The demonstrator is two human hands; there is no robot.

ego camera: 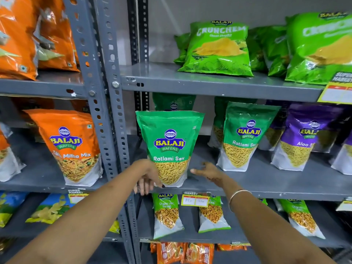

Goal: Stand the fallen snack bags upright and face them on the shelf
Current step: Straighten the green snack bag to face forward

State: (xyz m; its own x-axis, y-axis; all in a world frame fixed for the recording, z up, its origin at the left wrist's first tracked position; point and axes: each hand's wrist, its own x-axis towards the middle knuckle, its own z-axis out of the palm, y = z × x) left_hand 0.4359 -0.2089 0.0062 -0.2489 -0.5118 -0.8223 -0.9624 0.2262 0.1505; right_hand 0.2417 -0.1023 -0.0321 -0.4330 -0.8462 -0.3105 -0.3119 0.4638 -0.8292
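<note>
From the head view: my left hand (147,177) cups the lower left corner of the green sev bag (169,149), fingers curled loosely against its base so it can't slide off the middle shelf (266,180). My right hand (206,171) sits just beside the bag's right edge, fingers spread and holding nothing, ready to catch a tip. The bag stands upright at the shelf's front lip, label facing me, left of a second green bag (242,138), so I judge this one nearly faced
</note>
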